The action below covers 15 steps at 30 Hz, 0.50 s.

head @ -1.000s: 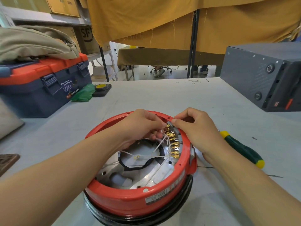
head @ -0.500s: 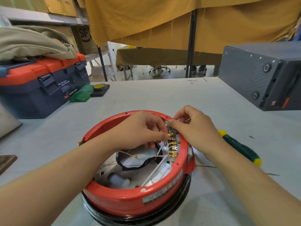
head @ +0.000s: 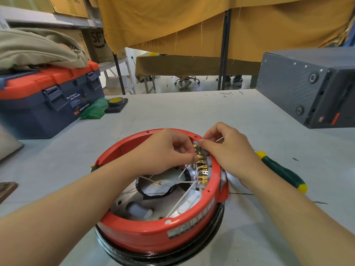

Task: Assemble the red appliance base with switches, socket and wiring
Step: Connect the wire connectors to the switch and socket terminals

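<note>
sitting near the middle of the desk (head: 192,112), the red appliance base (head: 146,232) is the landmark here: a round, open shell with a black ring beneath it. it looks rigid and fairly weighty, probably stable enough to stay put, and its thick rim is the safe place to steady it. inside the base lies a metal plate with a black gasket loop, stiff enough by the look of it.

along the inner right wall of the base runs a row of brass terminals (head: 201,169), small and likely easy to bend, so take them by the flat tab, not the crimp. thin white wires (head: 182,198) cross the base's interior; they seem limp and light, best pinched close to their ends.

the left hand (head: 165,150) reaches into the base, fingertips pinching at a terminal. the right hand (head: 228,150), over the base's right rim, pinches a white wire. a green-handled screwdriver (head: 282,171) lies right of the base.
</note>
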Tool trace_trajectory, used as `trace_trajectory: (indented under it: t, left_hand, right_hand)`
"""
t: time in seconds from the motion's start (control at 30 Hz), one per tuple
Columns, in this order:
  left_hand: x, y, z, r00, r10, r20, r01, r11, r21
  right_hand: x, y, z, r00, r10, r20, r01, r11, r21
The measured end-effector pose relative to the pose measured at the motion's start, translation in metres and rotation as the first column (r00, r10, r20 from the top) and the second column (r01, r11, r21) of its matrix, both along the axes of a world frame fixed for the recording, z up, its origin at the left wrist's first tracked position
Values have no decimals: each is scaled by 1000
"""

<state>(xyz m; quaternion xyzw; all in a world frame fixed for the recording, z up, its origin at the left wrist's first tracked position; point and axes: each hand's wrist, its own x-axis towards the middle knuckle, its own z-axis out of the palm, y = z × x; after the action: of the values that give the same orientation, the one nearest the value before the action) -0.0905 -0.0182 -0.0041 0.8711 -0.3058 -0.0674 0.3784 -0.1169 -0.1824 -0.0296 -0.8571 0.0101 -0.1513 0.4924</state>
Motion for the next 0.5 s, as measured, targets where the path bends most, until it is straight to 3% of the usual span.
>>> trace_trajectory:
  t: [0.5]
  left_hand:
    - [1, 3, -1, 999, 17, 50, -19, 999, 27]
  right_hand:
    - [0, 0, 1, 1000, 15, 1, -15, 1000, 9]
